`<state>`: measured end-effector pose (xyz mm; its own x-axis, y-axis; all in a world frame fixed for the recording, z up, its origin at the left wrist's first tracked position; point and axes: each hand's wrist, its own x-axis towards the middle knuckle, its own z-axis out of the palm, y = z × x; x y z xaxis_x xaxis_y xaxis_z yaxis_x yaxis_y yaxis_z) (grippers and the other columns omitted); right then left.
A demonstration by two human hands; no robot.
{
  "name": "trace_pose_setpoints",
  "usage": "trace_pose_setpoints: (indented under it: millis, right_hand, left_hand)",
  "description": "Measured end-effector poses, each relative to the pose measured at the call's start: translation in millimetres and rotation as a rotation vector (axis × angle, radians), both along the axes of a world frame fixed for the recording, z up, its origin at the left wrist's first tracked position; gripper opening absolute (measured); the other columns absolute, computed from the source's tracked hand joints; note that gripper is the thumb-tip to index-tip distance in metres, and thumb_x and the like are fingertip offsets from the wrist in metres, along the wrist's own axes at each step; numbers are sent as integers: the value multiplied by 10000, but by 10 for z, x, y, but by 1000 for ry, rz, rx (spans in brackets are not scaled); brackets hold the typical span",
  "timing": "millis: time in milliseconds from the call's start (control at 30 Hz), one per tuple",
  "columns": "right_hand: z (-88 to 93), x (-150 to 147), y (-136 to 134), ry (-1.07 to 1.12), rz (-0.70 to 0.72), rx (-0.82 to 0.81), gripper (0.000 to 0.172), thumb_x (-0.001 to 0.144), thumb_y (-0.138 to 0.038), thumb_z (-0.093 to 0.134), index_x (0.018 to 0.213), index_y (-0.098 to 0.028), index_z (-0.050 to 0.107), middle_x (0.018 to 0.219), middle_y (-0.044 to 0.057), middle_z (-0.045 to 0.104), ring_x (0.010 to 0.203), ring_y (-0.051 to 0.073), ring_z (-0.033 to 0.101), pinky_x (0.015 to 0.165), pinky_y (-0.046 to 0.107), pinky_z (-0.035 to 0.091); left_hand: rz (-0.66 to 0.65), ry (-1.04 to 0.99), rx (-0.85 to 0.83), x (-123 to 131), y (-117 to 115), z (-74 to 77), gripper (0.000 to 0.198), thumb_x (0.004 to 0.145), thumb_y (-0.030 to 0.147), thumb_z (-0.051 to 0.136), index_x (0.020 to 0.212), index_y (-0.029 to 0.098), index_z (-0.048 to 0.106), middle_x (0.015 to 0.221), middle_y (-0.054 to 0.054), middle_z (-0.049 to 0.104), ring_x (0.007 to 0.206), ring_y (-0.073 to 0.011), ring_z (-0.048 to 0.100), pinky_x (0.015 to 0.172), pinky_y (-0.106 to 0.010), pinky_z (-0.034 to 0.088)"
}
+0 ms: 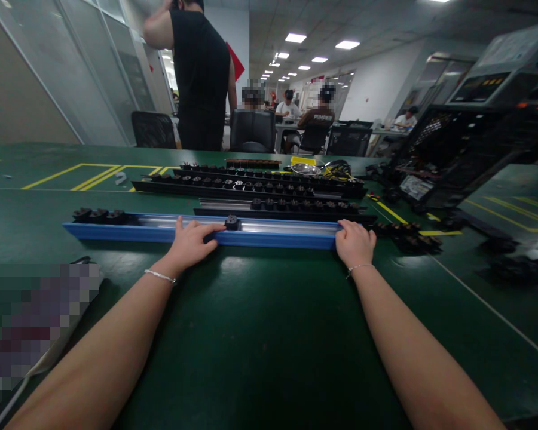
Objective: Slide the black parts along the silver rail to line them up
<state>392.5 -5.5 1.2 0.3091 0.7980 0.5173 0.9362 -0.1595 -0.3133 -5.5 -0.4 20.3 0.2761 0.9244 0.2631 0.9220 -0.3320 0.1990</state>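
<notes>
A long blue rail [278,239] with a silver inner channel lies crosswise on the green table before me. My left hand [189,243] rests over its front side, fingers spread, the index fingertip touching a small black socket module [232,223] in the channel. At the rail's right end, my right hand [355,242] has its fingers curled over the end. Several more black modules [99,215] sit in the left end of the rail. Loose black modules [415,237] lie in a pile just right of my right hand.
Behind the blue rail lie several black rails [251,186] fitted with modules. A yellow tray [303,160] and cables [338,169] are farther back. Dark equipment [448,149] stands at the right. A blurred-out screen [40,334] is at lower left. A person [201,71] stands beyond the table.
</notes>
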Motion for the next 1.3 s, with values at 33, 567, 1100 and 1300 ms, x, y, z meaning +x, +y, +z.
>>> trace_pose_setpoints:
  millis: [33,567,1100,1300]
  right_hand:
    - [6,-17,-9,-8,-2,16,444,843,-223,320,1145,-200,644,1243,89,615,1200,262,482,1082,539,189]
    - [80,-1386,-43,-28,672,-16,447,808,-244,464,1230,-161,586,1295,89,574,1237,245,450,1073,432,317]
    - [280,-2458,226,59,554,-205,308,925,-368,386,1148,-305,588,1155,38,648,1099,240,517,1001,504,285]
    - [303,-2429,239,34,491,-224,339,896,-412,448,1121,-206,595,1071,92,673,1061,235,560,964,412,334]
  left_hand:
    - [0,3,4,-1,2,-3,460,793,359,439,1234,358,568,1135,-13,671,1093,-264,535,1096,-657,42]
    - [-4,-26,59,8,32,-82,430,777,334,457,1189,344,579,1231,22,640,1090,-262,547,1114,-612,38]
    - [22,-34,77,31,64,-108,419,763,337,459,1156,316,604,1062,-17,687,1069,-268,560,1113,-597,58]
    - [47,-6,87,38,71,-117,415,773,357,479,1166,262,575,997,-41,686,1059,-263,568,1119,-555,97]
